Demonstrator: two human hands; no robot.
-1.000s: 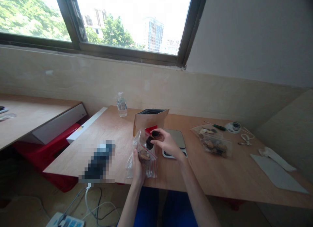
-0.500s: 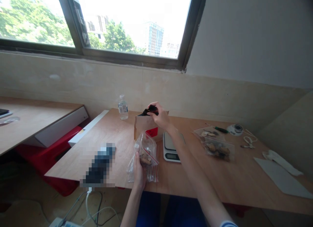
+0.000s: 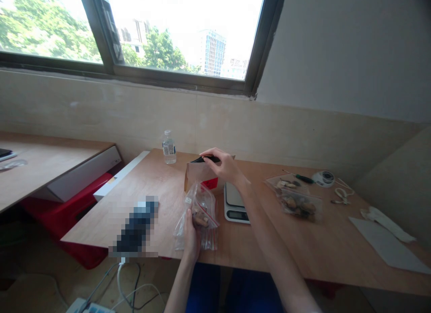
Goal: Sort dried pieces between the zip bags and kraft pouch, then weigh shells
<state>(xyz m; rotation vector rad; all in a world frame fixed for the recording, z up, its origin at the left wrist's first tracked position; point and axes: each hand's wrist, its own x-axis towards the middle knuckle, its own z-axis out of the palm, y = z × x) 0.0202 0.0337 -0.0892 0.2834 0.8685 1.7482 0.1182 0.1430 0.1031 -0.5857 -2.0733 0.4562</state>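
Observation:
My left hand (image 3: pixel 192 236) is closed round a clear zip-lock bag (image 3: pixel 202 196) that holds brown, lumpy pieces. Beneath it, more clear plastic bags (image 3: pixel 212 241) lie near the table's front edge. Behind the bag stands an open cardboard box (image 3: pixel 193 174) with a red patch on its front and black material (image 3: pixel 198 160) at its mouth. Over that mouth is my right hand (image 3: pixel 224 165), its fingers bent and pinched at the black material; what lies between them is hidden. A white kitchen scale (image 3: pixel 235 200) sits beside the box, partly behind my right forearm.
A water bottle (image 3: pixel 169 147) stands at the back left, and a blurred-out dark device (image 3: pixel 136 227) lies at the front left with a cable. To the right are filled zip-lock bags (image 3: pixel 299 205), a screwdriver (image 3: pixel 303 178), a white dome camera (image 3: pixel 323 178) and a white sheet (image 3: pixel 387 243).
My right hand has lowered toward the box's mouth, and the black thing seen raised in its fingers no longer shows above the box. My left hand stays on the bag.

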